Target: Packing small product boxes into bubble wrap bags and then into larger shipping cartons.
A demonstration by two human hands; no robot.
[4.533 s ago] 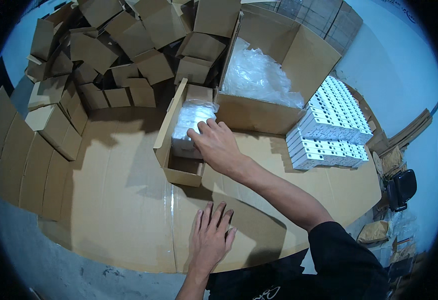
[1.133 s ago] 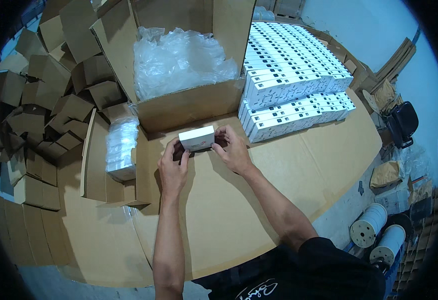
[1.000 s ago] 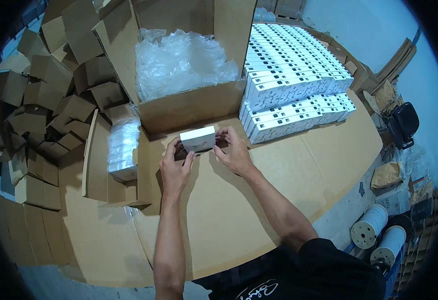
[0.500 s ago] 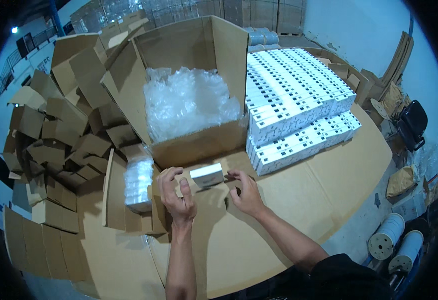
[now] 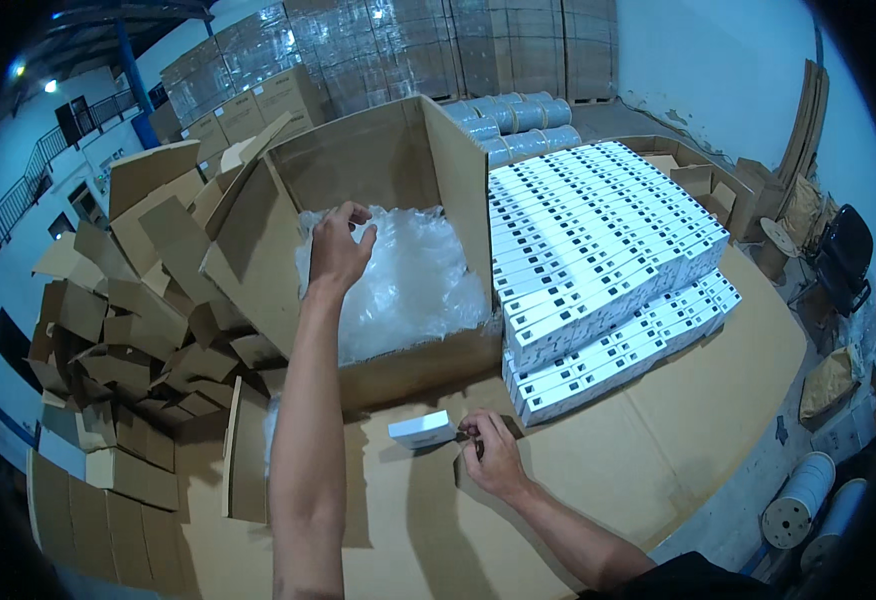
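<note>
My left hand (image 5: 340, 248) is raised over the large open carton (image 5: 413, 385), above its heap of clear plastic bags (image 5: 408, 280). Its fingers are bent, with the thumb apart, and nothing shows in them. On the cardboard-covered table, a small white box (image 5: 422, 430) lies in front of the carton. Close to that box's right end rests my right hand (image 5: 495, 455), its fingers curled and a gap showing between them and the thumb. Whether its fingertips touch the box, I cannot tell.
Stacked white boxes (image 5: 598, 250) in two tiers stand right of the carton. Folded brown cartons (image 5: 138, 340) pile up at the left. A small open carton (image 5: 246, 450) is partly behind my left forearm. Cable spools (image 5: 798, 500) stand on the floor at right.
My left hand has moved from beside the small white box up and forward over the plastic bags. My right hand stays by the box, its fingers more curled. The view has tilted upward.
</note>
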